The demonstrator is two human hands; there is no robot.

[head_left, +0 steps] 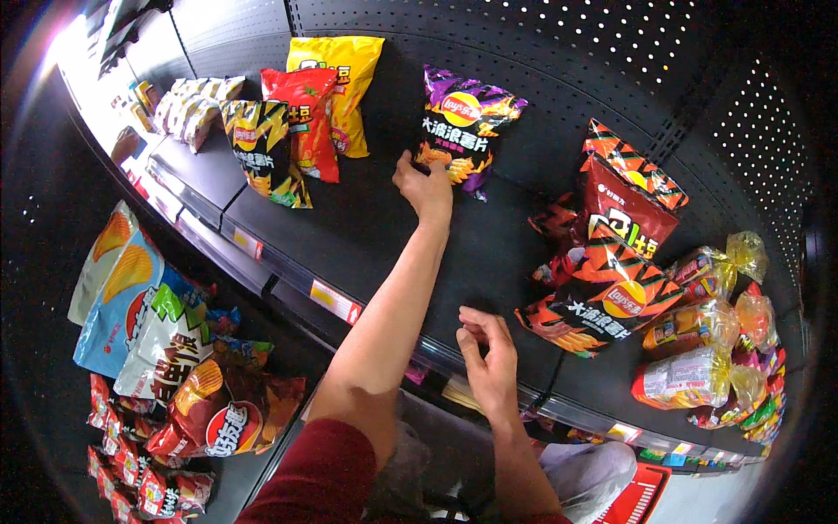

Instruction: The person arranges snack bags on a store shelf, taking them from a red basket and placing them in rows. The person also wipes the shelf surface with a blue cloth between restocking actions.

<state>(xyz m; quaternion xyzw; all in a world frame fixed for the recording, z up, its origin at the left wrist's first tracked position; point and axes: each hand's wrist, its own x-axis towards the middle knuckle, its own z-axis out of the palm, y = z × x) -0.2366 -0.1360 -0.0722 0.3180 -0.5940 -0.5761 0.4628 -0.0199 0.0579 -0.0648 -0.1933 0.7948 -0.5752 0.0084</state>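
A purple and black bag of chips [461, 131] stands on the black shelf [349, 236] near its back panel. At its lower left corner is my left hand [425, 188], with the thumb on the front and the other fingers bent at the edge. Part of the fingers is hidden by the bag. My right hand [491, 362] hovers by the shelf's front edge with loosely bent fingers, the thumb apart and nothing held. To its right leans an orange and black bag of chips [602, 293], before a dark red snack bag [624, 210].
Yellow [353, 92], red [312, 118] and black-yellow [259, 153] snack bags stand at the left. Wrapped packs [685, 375] fill the right end. Price tags [334, 301] line the shelf edge. More bags [218, 415] lie lower left; a red basket [637, 498] is below right.
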